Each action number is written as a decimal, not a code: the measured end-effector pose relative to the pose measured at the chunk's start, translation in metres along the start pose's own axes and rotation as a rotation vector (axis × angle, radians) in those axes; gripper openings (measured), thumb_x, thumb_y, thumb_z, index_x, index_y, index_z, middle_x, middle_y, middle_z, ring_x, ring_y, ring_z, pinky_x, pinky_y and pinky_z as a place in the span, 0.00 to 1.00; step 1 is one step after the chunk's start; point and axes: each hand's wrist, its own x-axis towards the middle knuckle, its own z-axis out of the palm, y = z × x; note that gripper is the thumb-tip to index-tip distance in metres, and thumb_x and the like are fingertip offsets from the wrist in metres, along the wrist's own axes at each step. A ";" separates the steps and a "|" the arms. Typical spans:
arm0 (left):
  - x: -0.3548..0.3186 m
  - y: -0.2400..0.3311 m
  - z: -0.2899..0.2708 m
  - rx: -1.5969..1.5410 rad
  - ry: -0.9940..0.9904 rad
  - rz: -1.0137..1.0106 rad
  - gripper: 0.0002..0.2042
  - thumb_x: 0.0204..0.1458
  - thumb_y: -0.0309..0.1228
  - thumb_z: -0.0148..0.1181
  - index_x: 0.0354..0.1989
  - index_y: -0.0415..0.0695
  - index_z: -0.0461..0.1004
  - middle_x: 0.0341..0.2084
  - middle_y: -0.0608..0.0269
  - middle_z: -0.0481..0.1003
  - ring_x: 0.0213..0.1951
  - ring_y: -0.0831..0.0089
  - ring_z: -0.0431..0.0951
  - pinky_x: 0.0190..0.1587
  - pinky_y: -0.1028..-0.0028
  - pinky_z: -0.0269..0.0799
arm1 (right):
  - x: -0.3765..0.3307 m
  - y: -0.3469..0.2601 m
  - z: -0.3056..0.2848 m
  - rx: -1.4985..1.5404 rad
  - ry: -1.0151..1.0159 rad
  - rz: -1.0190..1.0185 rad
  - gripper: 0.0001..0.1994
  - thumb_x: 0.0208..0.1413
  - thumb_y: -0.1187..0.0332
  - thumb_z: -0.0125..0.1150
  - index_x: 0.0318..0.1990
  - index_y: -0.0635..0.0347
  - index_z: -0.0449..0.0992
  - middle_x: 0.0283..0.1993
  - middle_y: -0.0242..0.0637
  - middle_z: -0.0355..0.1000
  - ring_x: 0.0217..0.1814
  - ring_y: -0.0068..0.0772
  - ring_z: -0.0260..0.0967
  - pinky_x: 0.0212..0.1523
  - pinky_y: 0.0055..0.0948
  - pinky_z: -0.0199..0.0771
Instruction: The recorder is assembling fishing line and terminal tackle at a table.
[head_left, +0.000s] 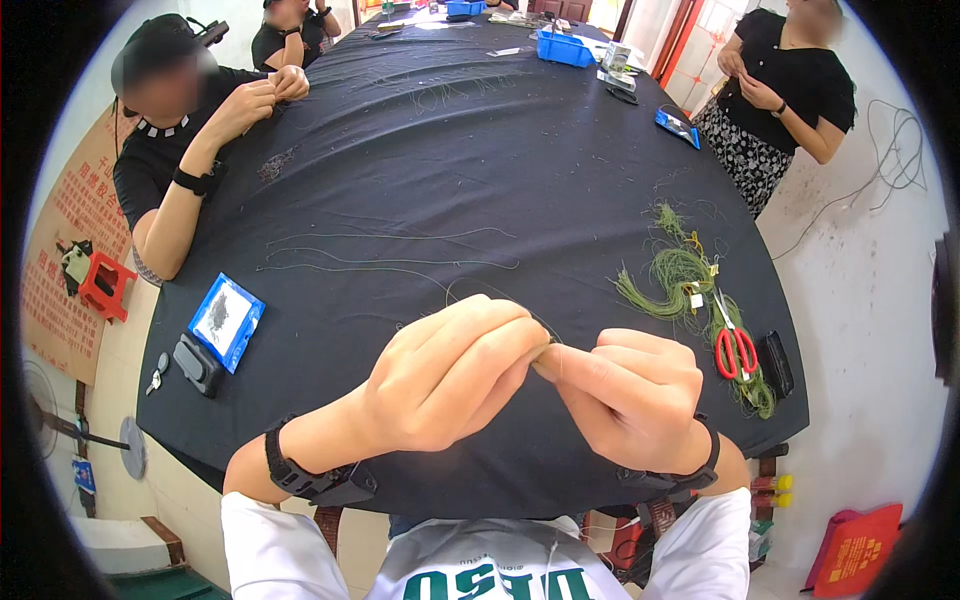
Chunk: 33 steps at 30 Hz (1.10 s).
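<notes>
Over the near middle of the table, my left hand (450, 375) and my right hand (630, 395) meet at their fingertips. Both are closed in a pinch on a thin green line (536, 318), which shows just beyond the left fingers. Any smaller item between the fingertips is hidden. Farther out, loose strands of line (390, 268) lie stretched across the black cloth. To the right of my right hand rest bundles of green line (680, 280), with red-handled scissors (736, 352) lying on them.
A blue packet of small dark pieces (228, 322) lies at left beside a black case (198, 366) and keys (157, 373). Another black case (776, 365) is right of the scissors. Co-workers sit or stand around the cloth-covered table (420, 170); a blue tray (565, 49) stands far off.
</notes>
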 end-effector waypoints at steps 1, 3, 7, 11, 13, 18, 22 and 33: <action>0.001 0.000 0.001 -0.001 -0.001 -0.001 0.11 0.41 0.12 0.61 0.35 0.32 0.71 0.27 0.52 0.74 0.24 0.67 0.75 0.25 0.76 0.72 | 0.000 -0.001 -0.001 -0.042 -0.005 -0.010 0.15 0.34 0.83 0.65 0.35 0.69 0.77 0.16 0.33 0.63 0.14 0.27 0.59 0.13 0.24 0.56; 0.001 0.001 0.002 0.038 -0.005 -0.007 0.11 0.40 0.13 0.62 0.34 0.33 0.72 0.26 0.52 0.74 0.24 0.66 0.76 0.26 0.75 0.73 | 0.000 -0.002 0.003 -0.035 0.030 0.000 0.13 0.33 0.85 0.64 0.33 0.70 0.77 0.15 0.33 0.62 0.12 0.26 0.57 0.13 0.23 0.53; 0.003 0.002 0.006 0.060 0.004 -0.023 0.10 0.40 0.13 0.62 0.33 0.33 0.72 0.26 0.52 0.74 0.25 0.65 0.76 0.27 0.75 0.74 | -0.002 -0.001 0.002 -0.021 0.068 0.017 0.13 0.31 0.88 0.63 0.30 0.71 0.77 0.13 0.34 0.62 0.11 0.25 0.54 0.12 0.22 0.51; 0.004 0.003 0.005 0.076 0.002 -0.025 0.10 0.40 0.13 0.62 0.33 0.33 0.73 0.26 0.52 0.74 0.25 0.64 0.77 0.27 0.73 0.74 | -0.004 -0.001 -0.002 -0.040 0.004 0.006 0.16 0.32 0.83 0.64 0.35 0.69 0.76 0.17 0.33 0.63 0.15 0.27 0.60 0.14 0.25 0.58; 0.004 0.003 0.007 0.074 -0.004 -0.028 0.10 0.40 0.13 0.62 0.33 0.33 0.73 0.26 0.52 0.74 0.25 0.64 0.77 0.28 0.73 0.74 | -0.005 -0.001 -0.003 -0.062 -0.022 0.014 0.15 0.33 0.83 0.64 0.35 0.69 0.76 0.17 0.34 0.64 0.15 0.28 0.60 0.14 0.25 0.58; 0.006 0.001 0.007 0.027 -0.069 -0.014 0.10 0.38 0.14 0.63 0.31 0.33 0.73 0.26 0.52 0.74 0.25 0.64 0.77 0.26 0.72 0.74 | 0.005 -0.008 -0.021 -0.167 -0.045 -0.021 0.16 0.32 0.83 0.63 0.35 0.69 0.76 0.17 0.32 0.62 0.15 0.27 0.58 0.14 0.25 0.57; 0.005 0.003 0.006 -0.054 -0.068 -0.015 0.10 0.37 0.14 0.64 0.31 0.33 0.74 0.25 0.52 0.74 0.24 0.65 0.76 0.25 0.73 0.73 | 0.007 -0.001 -0.026 -0.190 -0.014 -0.027 0.16 0.31 0.83 0.63 0.35 0.69 0.77 0.17 0.31 0.61 0.15 0.25 0.56 0.14 0.25 0.56; 0.013 0.013 -0.003 -0.219 -0.072 -0.135 0.11 0.38 0.15 0.66 0.32 0.34 0.75 0.25 0.53 0.75 0.25 0.67 0.77 0.26 0.76 0.73 | 0.009 0.001 -0.027 -0.080 0.054 0.047 0.13 0.34 0.84 0.66 0.33 0.68 0.78 0.17 0.35 0.67 0.14 0.28 0.60 0.15 0.24 0.58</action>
